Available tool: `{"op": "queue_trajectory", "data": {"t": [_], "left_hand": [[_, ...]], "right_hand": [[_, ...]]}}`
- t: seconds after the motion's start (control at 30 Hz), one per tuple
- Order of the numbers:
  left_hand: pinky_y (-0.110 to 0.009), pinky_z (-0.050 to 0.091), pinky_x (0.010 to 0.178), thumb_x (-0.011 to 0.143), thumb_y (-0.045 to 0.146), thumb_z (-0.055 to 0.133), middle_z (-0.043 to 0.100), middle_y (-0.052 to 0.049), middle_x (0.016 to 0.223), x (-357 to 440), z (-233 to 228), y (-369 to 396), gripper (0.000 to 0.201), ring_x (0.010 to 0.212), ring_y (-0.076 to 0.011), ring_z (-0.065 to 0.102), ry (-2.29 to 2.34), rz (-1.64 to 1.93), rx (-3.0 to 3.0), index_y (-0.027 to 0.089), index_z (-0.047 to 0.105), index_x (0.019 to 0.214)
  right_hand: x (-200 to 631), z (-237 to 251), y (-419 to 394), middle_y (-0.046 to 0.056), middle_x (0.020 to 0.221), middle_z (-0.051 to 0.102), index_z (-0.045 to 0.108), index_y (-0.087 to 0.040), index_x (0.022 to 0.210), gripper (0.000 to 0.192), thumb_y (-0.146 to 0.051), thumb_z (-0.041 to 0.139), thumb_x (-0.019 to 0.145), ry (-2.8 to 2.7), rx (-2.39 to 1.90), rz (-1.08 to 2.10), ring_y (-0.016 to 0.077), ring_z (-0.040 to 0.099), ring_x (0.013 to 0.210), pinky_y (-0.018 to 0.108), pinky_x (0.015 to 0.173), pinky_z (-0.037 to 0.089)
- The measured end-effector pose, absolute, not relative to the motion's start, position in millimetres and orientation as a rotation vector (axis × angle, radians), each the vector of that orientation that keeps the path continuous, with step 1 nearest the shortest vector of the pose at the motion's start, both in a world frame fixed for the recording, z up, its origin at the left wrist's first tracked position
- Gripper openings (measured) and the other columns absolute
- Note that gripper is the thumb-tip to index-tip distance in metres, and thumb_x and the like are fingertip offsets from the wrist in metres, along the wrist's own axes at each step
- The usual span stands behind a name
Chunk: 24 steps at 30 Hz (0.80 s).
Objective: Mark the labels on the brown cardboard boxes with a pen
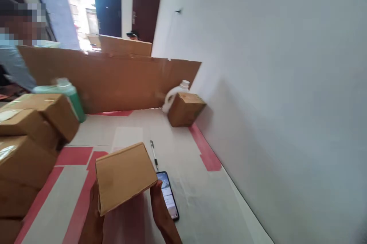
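Observation:
A small brown cardboard box [126, 177] is held up between my two hands, tilted above the table. My left hand [96, 206] grips its left side, the fingers mostly hidden behind it. At the lower right corner of the box, my right hand [157, 194] presses with its fingers bent around the edge. Close beside that hand, a smartphone [169, 196] lies on the table with its screen lit. A pen [154, 155] lies just beyond the phone.
Stacked cardboard boxes [25, 164] stand at left, near a green bottle [73, 100]. A box [186, 110] and white jug [172, 97] stand by the wall [272, 102]. A cardboard panel [120, 81] borders the table [200, 206]. A person [14, 60] is at far left.

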<state>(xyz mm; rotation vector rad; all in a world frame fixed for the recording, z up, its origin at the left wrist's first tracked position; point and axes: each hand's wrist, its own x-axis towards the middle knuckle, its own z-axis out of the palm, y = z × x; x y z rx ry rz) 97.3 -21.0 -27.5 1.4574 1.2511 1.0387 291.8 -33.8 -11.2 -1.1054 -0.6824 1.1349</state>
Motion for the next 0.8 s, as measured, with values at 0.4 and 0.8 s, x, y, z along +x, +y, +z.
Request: {"op": "queue_trajectory", "data": {"t": [0.4, 0.8], "left_hand": [[-0.042, 0.005, 0.13, 0.094, 0.077, 0.03, 0.003, -0.023, 0.172, 445, -15, 140, 0.104, 0.16, -0.0296, 0.002, 0.742, 0.556, 1.785, 0.006, 0.0, 0.163], [-0.053, 0.01, 0.129, 0.068, 0.064, 0.083, -0.003, -0.028, 0.169, 502, -55, 210, 0.144, 0.158, -0.0416, -0.001, 0.824, 0.601, 1.89, 0.009, -0.012, 0.161]], "right_hand": [[616, -32, 64, 0.014, 0.148, 0.059, 0.055, -0.028, 0.144, 0.109, -0.102, 0.027, 0.069, -0.413, -1.313, 0.532, 0.0329, 0.05, 0.141, 0.05, 0.107, 0.046], [672, -80, 128, 0.012, 0.145, 0.061, 0.053, -0.022, 0.148, 0.095, -0.089, 0.034, 0.084, -0.41, -1.211, 0.583, 0.0297, 0.054, 0.136, 0.044, 0.105, 0.05]]}}
